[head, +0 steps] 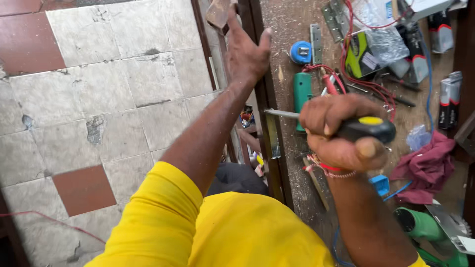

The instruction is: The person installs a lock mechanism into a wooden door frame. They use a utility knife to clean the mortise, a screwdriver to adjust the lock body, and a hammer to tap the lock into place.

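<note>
Right hand (pixel 341 136): fist closed round the black-and-yellow handle of a screwdriver (pixel 363 128) — shaft pointing left toward a metal plate (pixel 273 136) on the door edge (pixel 269 99).
Left hand (pixel 246 52): open, fingers spread, pressed on the door edge.
Arms: left stretched forward, right bent.
Worktop (pixel 292 29): dusty.
Hidden: screwdriver tip hard to make out.

Screwdriver (pixel 346 126) handle mostly buried in the right hand (pixel 341 136), its tip hidden behind the dark door edge (pixel 273 143); green power tool (pixel 430 230) cut off by bottom-right corner; packets (pixel 445 29) at top edge cropped; under-table clutter (pixel 247 118) too small to tell.
</note>
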`<state>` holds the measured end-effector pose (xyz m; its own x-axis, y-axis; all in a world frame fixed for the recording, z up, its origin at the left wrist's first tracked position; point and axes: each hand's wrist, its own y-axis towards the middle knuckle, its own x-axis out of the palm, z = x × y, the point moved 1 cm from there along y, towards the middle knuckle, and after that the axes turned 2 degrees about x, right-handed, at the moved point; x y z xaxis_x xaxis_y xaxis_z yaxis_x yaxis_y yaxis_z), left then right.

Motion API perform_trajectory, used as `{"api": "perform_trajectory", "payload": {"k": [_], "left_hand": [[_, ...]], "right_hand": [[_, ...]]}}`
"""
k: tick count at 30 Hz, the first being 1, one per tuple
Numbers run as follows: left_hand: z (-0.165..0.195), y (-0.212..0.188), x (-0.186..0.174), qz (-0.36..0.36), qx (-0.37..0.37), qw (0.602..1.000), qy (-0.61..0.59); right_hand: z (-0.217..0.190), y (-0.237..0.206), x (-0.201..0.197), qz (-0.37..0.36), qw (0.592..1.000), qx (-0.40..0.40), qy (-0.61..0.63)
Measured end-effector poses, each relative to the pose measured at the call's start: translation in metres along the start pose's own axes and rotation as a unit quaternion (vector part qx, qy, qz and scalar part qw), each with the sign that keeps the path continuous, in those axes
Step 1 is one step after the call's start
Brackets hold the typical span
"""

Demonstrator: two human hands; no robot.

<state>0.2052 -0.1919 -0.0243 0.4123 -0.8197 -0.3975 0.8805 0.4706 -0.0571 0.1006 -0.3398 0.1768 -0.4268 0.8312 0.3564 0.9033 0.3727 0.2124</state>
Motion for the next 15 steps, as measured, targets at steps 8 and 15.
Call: {"api": "perform_trajectory", "payload": {"k": [8, 15], "left_hand": [[0.005, 0.006, -0.004, -0.025, -0.002, 0.999, 0.020], [0.014, 0.003, -0.011, -0.037, -0.014, 0.999, 0.001]], "right_hand": [[-0.011, -0.011, -0.006, -0.010, 0.999, 0.024, -0.021], [-0.002, -0.001, -0.003, 0.000, 1.000, 0.004, -0.016]]}}
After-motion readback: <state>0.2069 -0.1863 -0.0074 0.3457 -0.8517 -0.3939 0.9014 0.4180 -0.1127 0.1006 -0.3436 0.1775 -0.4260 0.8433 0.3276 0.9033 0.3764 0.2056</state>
